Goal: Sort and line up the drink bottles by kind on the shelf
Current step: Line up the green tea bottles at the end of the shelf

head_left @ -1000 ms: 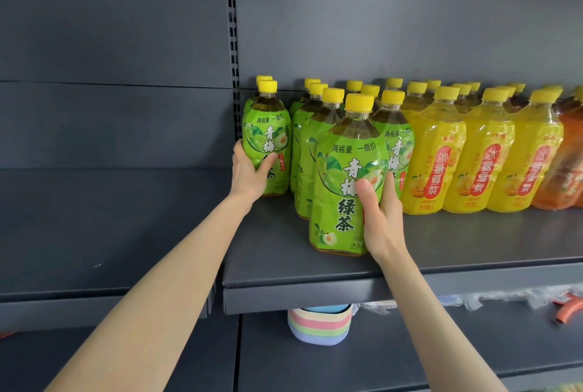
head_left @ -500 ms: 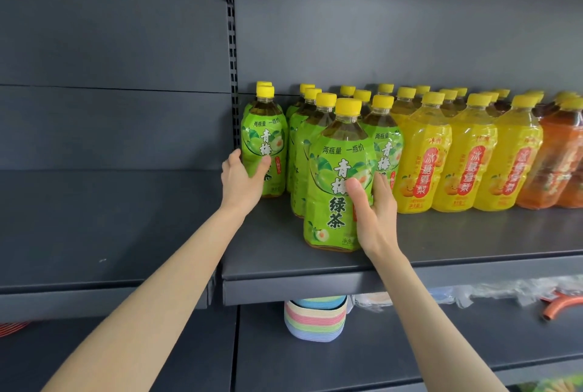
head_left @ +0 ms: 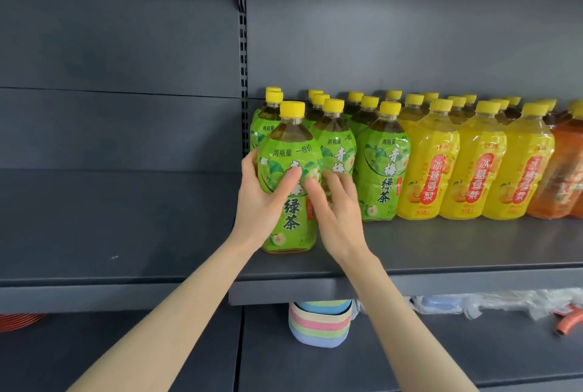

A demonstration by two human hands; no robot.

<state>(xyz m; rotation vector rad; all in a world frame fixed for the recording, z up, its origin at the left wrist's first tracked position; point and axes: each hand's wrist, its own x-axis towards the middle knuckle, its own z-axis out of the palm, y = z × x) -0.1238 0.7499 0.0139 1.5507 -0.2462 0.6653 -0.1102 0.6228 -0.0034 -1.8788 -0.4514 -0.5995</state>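
Standing btwn L hand (head_left: 263,202) & R hand (head_left: 339,215): green tea bottle (head_left: 288,152).

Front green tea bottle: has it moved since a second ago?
Yes. The front green tea bottle has shifted left along the shelf, toward the slotted upright, now gripped by the left hand.

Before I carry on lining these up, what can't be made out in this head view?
Head view:
Back-row bottles: only the caps show, the front rows hide the labels.
Orange bottles: cut off by the right edge, count unknown.
Front green tea bottle: mid-label covered by left hand and right hand.
Striped stack: top hidden behind shelf lip.
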